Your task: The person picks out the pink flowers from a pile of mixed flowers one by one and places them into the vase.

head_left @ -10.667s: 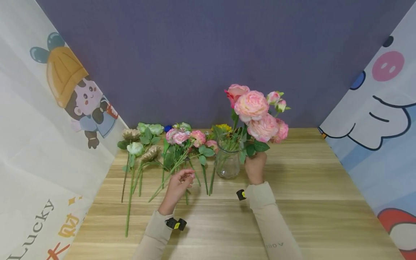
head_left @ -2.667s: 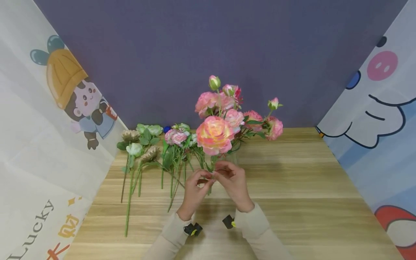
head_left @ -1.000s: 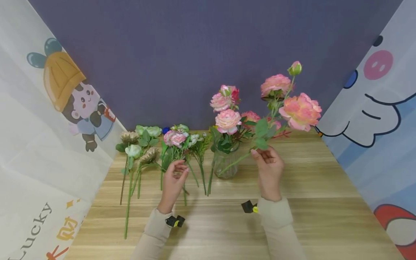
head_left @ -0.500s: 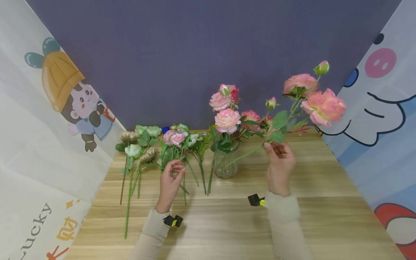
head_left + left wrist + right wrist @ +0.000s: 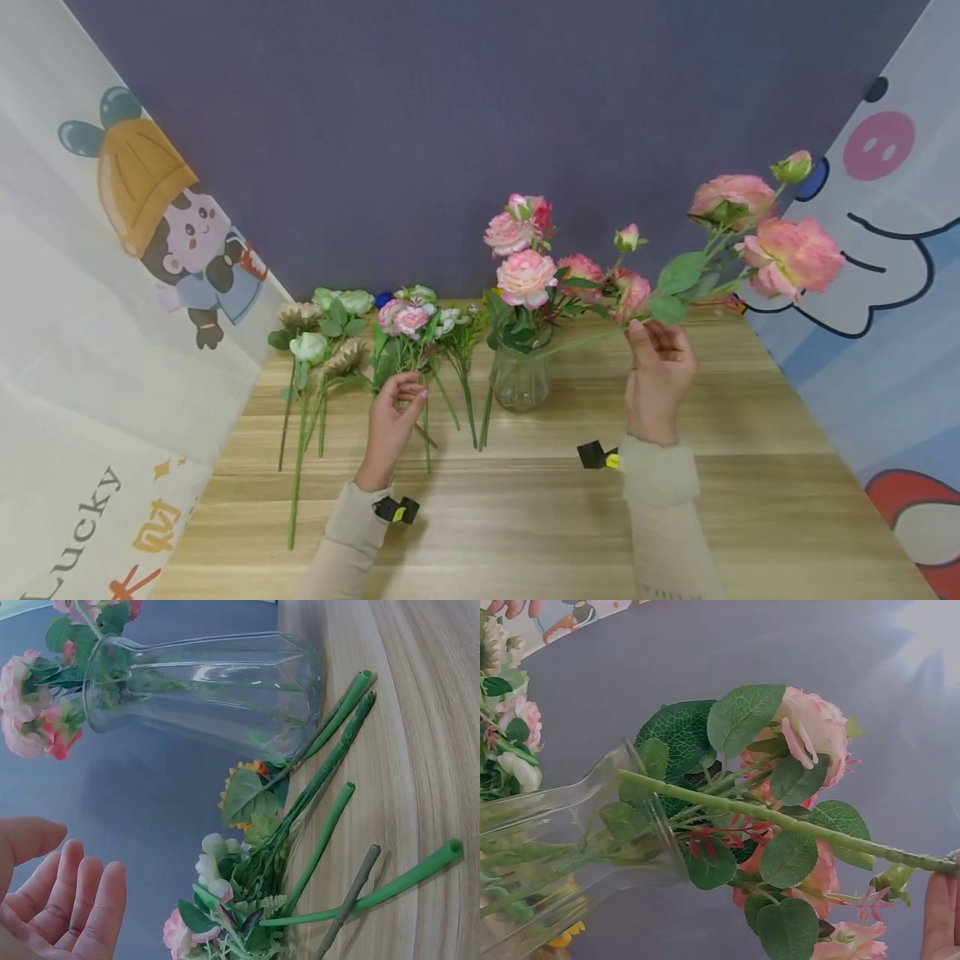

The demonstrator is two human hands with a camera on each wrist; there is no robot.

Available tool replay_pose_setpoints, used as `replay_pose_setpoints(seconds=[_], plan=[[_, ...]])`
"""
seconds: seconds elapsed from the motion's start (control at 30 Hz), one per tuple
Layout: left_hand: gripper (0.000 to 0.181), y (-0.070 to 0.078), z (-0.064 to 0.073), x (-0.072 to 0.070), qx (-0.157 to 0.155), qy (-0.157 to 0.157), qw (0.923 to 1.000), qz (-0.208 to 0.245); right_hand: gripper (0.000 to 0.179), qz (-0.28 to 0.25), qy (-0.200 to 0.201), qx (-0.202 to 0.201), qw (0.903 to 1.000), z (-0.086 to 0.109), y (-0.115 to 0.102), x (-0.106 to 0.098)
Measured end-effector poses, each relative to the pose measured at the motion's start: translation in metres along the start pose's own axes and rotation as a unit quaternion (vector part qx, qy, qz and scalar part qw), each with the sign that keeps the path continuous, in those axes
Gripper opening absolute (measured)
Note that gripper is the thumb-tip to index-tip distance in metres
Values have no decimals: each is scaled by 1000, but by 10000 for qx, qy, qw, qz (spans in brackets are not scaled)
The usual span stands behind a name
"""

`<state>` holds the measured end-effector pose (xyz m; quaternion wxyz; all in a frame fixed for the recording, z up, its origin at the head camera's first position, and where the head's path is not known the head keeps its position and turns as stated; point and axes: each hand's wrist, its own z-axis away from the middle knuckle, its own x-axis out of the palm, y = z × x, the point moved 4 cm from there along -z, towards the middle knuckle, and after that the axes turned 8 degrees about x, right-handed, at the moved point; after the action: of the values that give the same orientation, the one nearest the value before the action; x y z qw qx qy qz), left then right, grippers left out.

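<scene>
Aloft, right hand (image 5: pixel 658 377) pinching the rose stem (image 5: pixel 592 339); left hand (image 5: pixel 392 417) loose-fingered over the laid flowers (image 5: pixel 408 333).

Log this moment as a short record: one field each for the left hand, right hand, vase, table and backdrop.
left hand: left hand open, hovering over the loose flowers, holding nothing
right hand: right hand pinches the stem of a pink rose spray, blooms up and to the right, stem end at the vase mouth
vase: glass vase upright, holding pink roses
table: wooden table; pale green flowers lie at the left
backdrop: purple wall, cartoon cloths at both sides
</scene>
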<state>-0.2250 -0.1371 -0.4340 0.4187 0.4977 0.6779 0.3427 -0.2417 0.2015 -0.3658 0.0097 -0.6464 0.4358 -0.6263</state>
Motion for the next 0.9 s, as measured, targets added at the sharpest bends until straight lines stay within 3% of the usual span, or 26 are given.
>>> replay_pose_setpoints(seconds=[0.4, 0.9], plan=[[25, 0, 1, -2, -25, -45, 10000, 17, 17, -290, 165, -299, 9990, -5, -5, 3], [24, 0, 3, -3, -133, -69, 9999, -5, 18, 368, 207, -566, 9975, -3, -3, 10]])
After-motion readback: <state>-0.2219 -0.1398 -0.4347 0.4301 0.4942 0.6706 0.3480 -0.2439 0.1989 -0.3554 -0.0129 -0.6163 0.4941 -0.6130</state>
